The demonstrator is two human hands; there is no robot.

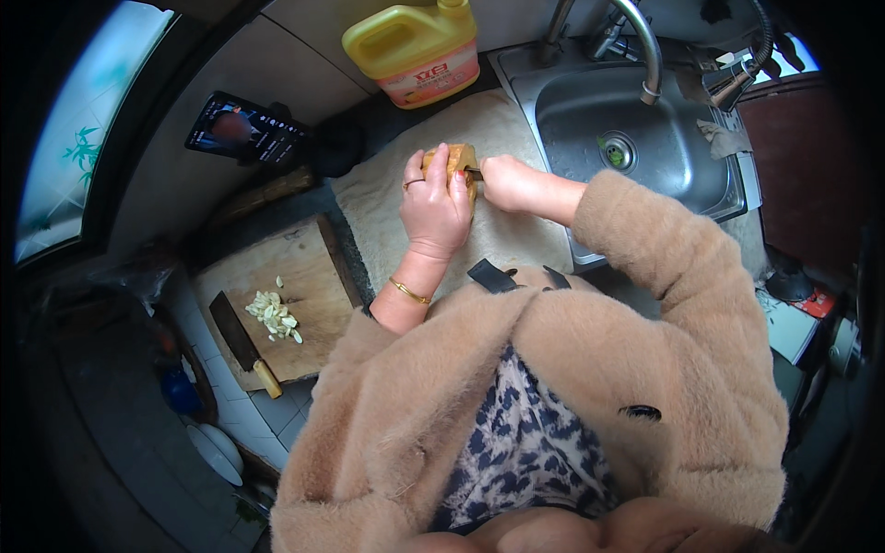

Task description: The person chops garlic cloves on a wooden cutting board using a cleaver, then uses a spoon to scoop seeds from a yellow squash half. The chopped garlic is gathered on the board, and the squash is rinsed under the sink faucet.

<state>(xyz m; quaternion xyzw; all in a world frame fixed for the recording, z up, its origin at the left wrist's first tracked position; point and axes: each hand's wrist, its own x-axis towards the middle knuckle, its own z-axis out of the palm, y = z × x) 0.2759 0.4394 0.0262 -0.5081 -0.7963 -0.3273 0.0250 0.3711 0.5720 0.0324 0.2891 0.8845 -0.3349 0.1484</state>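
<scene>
My left hand (437,214) lies over an orange-yellow chunk (459,157), which looks like a piece of pumpkin, and holds it with fingers spread across its top. My right hand (510,184) is closed around a tool whose handle is hidden in the fist. The tool's narrow dark metal end (474,171) meets the chunk's right side; whether it is a knife or a spoon I cannot tell. Beneath both hands a pale cloth (373,207) covers part of the counter.
Left of the cloth, sliced garlic (272,314) and a cleaver (238,335) lie on a wooden cutting board (318,276). A phone (242,128) leans near the wall. Behind the cloth stands a yellow detergent jug (422,59). A steel sink (664,159) with a faucet (650,62) is on the right.
</scene>
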